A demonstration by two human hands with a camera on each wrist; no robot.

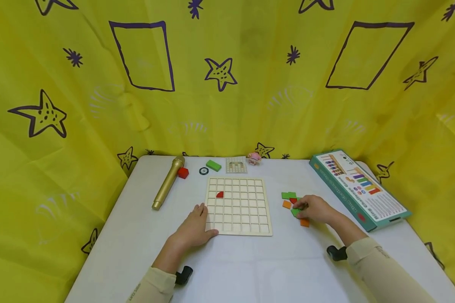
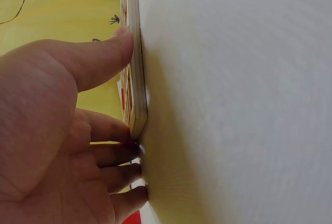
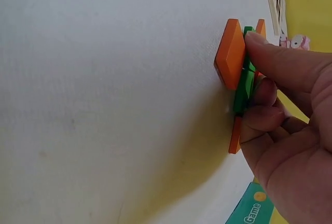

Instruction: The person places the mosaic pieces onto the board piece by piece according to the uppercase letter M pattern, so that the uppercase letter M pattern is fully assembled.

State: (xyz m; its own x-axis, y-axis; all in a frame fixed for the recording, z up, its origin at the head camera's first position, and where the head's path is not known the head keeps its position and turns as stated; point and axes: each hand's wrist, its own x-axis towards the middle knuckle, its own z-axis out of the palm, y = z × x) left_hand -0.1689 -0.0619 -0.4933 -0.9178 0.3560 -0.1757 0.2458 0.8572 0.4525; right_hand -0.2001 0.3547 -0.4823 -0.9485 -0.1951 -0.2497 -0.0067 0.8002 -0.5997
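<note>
A square wooden grid board (image 1: 248, 206) lies mid-table, with a red quarter-round tile (image 1: 220, 194) in one of its upper-left cells. Around the board's near-left corner rests my left hand (image 1: 195, 225); its thumb touches the near edge and its fingers lie along the left side. To the right of the board, my right hand (image 1: 315, 209) pinches a green tile (image 3: 243, 93) between thumb and curled fingers, low over a small cluster. In that cluster are an orange tile (image 1: 287, 204), another orange tile (image 3: 231, 53), and more green tiles (image 1: 288, 195). The hand partly hides the pile.
A gold microphone (image 1: 168, 183) and a red block (image 1: 183, 173) lie at the left. Behind the board are a green block (image 1: 213, 165), a round black-and-white disc (image 1: 203, 171), a pattern card (image 1: 236, 165) and a pink figurine (image 1: 254, 158). A game box (image 1: 358, 189) lies at right.
</note>
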